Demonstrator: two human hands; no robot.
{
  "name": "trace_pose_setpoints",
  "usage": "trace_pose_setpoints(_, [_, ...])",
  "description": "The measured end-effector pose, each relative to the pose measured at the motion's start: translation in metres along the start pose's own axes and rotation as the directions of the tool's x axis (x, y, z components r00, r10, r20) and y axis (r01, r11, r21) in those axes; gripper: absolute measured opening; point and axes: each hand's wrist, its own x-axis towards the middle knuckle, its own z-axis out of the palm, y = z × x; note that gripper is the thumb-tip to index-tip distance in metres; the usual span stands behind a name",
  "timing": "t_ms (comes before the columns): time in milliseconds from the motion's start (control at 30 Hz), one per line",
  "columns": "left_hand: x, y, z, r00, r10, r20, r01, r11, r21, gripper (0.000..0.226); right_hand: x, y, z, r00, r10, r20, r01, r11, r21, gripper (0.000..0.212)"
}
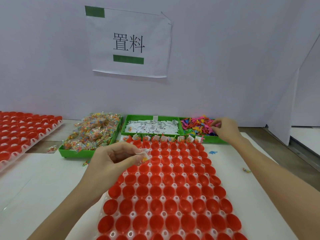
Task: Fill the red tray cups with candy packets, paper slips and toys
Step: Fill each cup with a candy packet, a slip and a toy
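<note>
L hand [110, 158] at frame centre pinched a clear crinkly candy packet [144, 157] w/ a paper slip, just over the red tray [166, 191] of round glossy cups. R hand [224, 129], upper right, fingers curled pinching a pink toy [216, 125] in the green bin [204, 140] of flat plastic toys.

We find open table [43, 179] left of the red tray [166, 196], while three green bins [180, 118] line its far edge, a wall [225, 66] closes behind them, and a second tray [26, 132] occupies the far left.
</note>
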Motion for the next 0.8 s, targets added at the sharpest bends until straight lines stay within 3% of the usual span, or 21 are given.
trace_pose_setpoints(167, [0.000, 0.000, 0.000, 1.000, 0.000, -0.009, 0.000, 1.000, 0.006, 0.011, 0.008, 0.001, 0.007, 0.997, -0.076, 0.022, 0.077, 0.995, -0.061, 0.018])
trace_pose_setpoints(367, [0.001, 0.000, -0.001, 1.000, -0.011, -0.015, 0.011, 1.000, -0.003, 0.010, 0.012, -0.001, 0.029, 0.994, -0.033, -0.102, 0.032, 0.999, -0.013, 0.019])
trace_pose_setpoints(600, [0.001, -0.001, -0.001, 0.999, -0.019, -0.039, 0.019, 1.000, -0.003, 0.012, -0.001, -0.012, 0.019, 0.992, 0.061, -0.113, -0.026, 0.957, 0.289, 0.021])
trace_pose_setpoints(667, [0.000, 0.001, 0.000, 0.999, -0.020, -0.044, 0.020, 1.000, -0.001, 0.015, -0.014, -0.026, 0.011, 0.993, 0.089, -0.077, -0.043, 0.886, 0.462, 0.015])
trace_pose_setpoints(800, [-0.002, 0.004, 0.000, 0.999, -0.015, -0.046, 0.014, 1.000, -0.019, 0.015, -0.054, -0.068, -0.007, 0.993, 0.018, 0.113, -0.102, 0.591, 0.800, 0.006])
